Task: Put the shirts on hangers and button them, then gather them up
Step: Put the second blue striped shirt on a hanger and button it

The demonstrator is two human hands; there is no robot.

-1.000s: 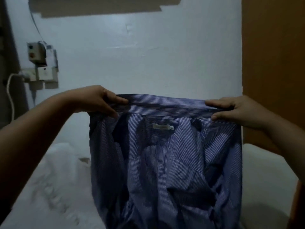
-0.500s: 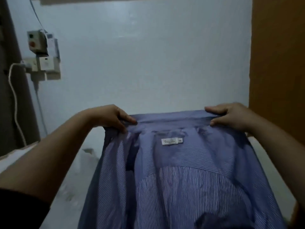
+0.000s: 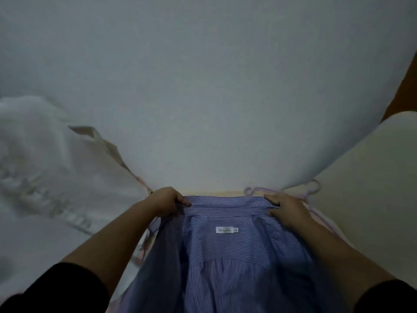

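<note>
A blue striped shirt (image 3: 228, 263) is spread out below me, inside up, with its white neck label showing. My left hand (image 3: 165, 201) pinches the left end of the collar. My right hand (image 3: 285, 205) grips the collar's right end. The collar is stretched flat between the two hands. A pale lilac hanger (image 3: 293, 193) lies just beyond the collar on the right, partly hidden by my right hand. Something pink (image 3: 144, 242) shows at the shirt's left edge; I cannot tell what it is.
A white wall (image 3: 203, 86) fills the upper view. A rumpled white sheet (image 3: 45, 177) lies to the left, with a beige cloth corner (image 3: 101, 141) on it. A pale flat surface (image 3: 372, 188) is on the right, and a brown panel (image 3: 404, 91) stands behind it.
Both hands have brought the shirt down from mid-air, still holding the collar. The view has tilted downward, so the wall socket and cable on the left are out of sight.
</note>
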